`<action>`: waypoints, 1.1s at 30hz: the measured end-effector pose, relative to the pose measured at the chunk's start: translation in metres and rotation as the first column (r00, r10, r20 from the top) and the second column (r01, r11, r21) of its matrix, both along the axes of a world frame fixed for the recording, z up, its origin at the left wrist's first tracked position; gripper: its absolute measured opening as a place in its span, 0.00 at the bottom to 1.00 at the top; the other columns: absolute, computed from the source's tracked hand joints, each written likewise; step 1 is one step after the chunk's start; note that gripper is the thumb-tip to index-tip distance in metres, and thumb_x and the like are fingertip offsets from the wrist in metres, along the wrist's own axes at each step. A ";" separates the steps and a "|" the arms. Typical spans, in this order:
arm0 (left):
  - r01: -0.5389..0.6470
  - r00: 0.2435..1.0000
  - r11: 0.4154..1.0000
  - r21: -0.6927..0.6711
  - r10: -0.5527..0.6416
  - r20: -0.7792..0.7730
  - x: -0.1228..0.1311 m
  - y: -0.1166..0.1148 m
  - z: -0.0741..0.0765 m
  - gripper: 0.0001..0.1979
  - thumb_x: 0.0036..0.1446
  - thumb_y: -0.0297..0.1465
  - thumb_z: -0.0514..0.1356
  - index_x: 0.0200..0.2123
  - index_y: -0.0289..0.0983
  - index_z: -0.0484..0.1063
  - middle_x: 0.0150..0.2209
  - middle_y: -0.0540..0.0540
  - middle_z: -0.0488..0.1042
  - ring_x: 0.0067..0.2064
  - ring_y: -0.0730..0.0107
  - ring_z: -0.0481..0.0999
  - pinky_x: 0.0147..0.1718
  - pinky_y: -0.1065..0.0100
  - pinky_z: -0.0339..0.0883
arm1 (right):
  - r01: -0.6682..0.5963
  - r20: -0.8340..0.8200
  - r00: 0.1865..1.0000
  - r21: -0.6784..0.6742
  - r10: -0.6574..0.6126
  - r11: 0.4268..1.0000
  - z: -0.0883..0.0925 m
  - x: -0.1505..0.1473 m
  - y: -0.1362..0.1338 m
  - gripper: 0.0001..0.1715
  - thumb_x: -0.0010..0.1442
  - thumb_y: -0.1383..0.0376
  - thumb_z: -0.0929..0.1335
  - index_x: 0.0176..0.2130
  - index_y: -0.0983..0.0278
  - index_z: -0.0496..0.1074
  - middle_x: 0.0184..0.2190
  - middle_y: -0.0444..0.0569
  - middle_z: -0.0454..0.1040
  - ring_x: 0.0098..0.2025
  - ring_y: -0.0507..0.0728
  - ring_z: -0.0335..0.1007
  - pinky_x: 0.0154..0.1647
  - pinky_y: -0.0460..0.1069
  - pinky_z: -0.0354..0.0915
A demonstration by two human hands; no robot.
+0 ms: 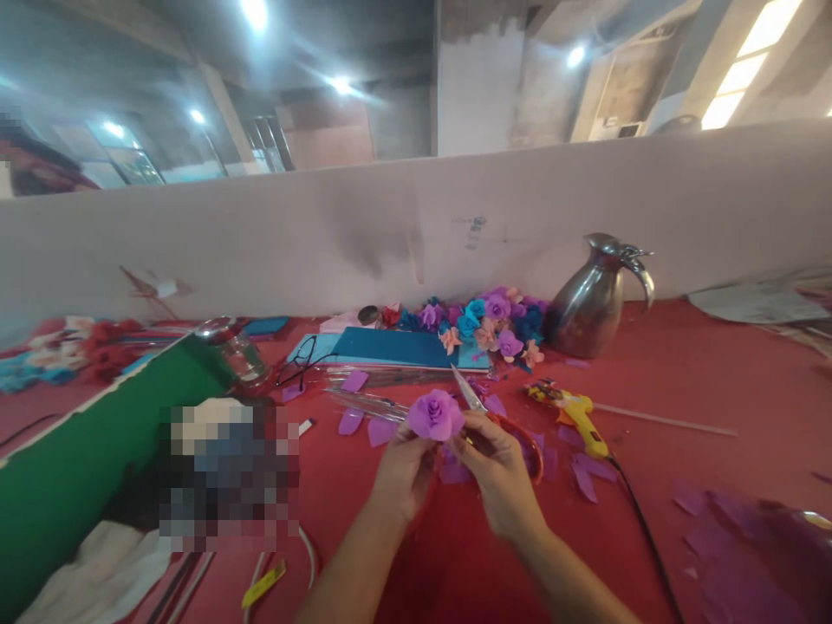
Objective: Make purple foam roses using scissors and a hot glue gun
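A purple paper rose [435,414] with layered petals is held up in front of me over the red table. My left hand [408,468] is closed around its underside; the stem, if there is one, is hidden. On the other side, my right hand [497,468] pinches at the rose's lower right edge with thumb and fingers. Just behind the right hand lie scissors [469,390], blades pointing away, their red handles partly covered. Loose purple paper petals [380,431] are scattered around both hands.
A yellow glue gun [585,425] with a black cord lies to the right. Behind are several finished paper flowers [497,325], blue sheets [396,347], glasses [305,360] and a metal jug [591,299]. A green board [123,442] and glass jar [237,351] stand left.
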State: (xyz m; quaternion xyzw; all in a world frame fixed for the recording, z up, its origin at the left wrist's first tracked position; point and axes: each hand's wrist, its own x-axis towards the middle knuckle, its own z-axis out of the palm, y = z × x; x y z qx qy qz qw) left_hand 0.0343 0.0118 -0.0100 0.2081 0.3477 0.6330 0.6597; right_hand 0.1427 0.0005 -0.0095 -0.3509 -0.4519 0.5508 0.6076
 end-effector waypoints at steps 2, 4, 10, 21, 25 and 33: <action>-0.007 0.999 1.000 0.026 0.008 -0.048 -0.001 0.000 0.000 0.13 0.32 0.19 0.69 0.24 0.37 0.75 0.25 0.51 0.77 0.29 0.72 0.74 0.32 0.73 0.67 | -0.008 -0.039 0.999 -0.009 0.008 1.000 0.002 0.001 -0.001 0.07 0.48 0.63 0.73 0.32 0.62 0.77 0.31 0.45 0.71 0.34 0.52 0.64 0.35 0.45 0.63; -0.004 0.995 0.999 0.049 0.009 -0.095 -0.002 0.000 0.000 0.10 0.33 0.21 0.69 0.22 0.38 0.74 0.25 0.51 0.76 0.28 0.72 0.73 0.30 0.71 0.67 | -0.046 -0.100 0.994 -0.041 0.041 0.998 0.002 0.002 -0.003 0.08 0.48 0.65 0.73 0.33 0.61 0.78 0.29 0.45 0.72 0.31 0.51 0.64 0.31 0.44 0.62; 0.063 0.984 0.996 0.070 -0.050 -0.170 -0.004 -0.001 0.003 0.08 0.34 0.28 0.71 0.19 0.38 0.73 0.23 0.49 0.73 0.27 0.70 0.70 0.27 0.70 0.65 | -0.229 -0.336 0.924 -0.108 0.182 0.967 0.007 0.008 -0.008 0.10 0.50 0.62 0.69 0.33 0.64 0.77 0.24 0.46 0.74 0.25 0.50 0.66 0.23 0.43 0.61; 0.076 0.994 0.997 0.015 -0.074 -0.085 0.005 -0.005 0.013 0.12 0.32 0.27 0.71 0.15 0.36 0.68 0.13 0.55 0.64 0.16 0.80 0.59 0.15 0.74 0.53 | -0.286 -0.345 0.913 -0.156 0.219 0.945 0.014 0.006 -0.007 0.08 0.51 0.64 0.69 0.31 0.66 0.74 0.21 0.46 0.74 0.22 0.50 0.68 0.19 0.40 0.58; 0.091 0.991 0.996 0.004 -0.090 -0.094 0.007 -0.006 0.015 0.11 0.34 0.25 0.69 0.18 0.34 0.69 0.16 0.54 0.68 0.15 0.82 0.59 0.14 0.75 0.54 | -0.306 -0.371 0.900 -0.170 0.227 0.937 0.012 0.006 -0.005 0.07 0.49 0.64 0.69 0.30 0.66 0.73 0.21 0.46 0.74 0.21 0.50 0.68 0.18 0.41 0.57; 0.191 0.979 0.976 0.101 -0.182 -0.090 0.005 -0.008 0.005 0.11 0.43 0.32 0.68 0.22 0.34 0.69 0.13 0.55 0.64 0.13 0.76 0.64 0.15 0.72 0.59 | -0.317 -0.277 0.924 -0.166 0.265 0.934 0.006 0.005 -0.007 0.08 0.50 0.67 0.67 0.30 0.67 0.76 0.23 0.46 0.73 0.20 0.47 0.60 0.21 0.43 0.54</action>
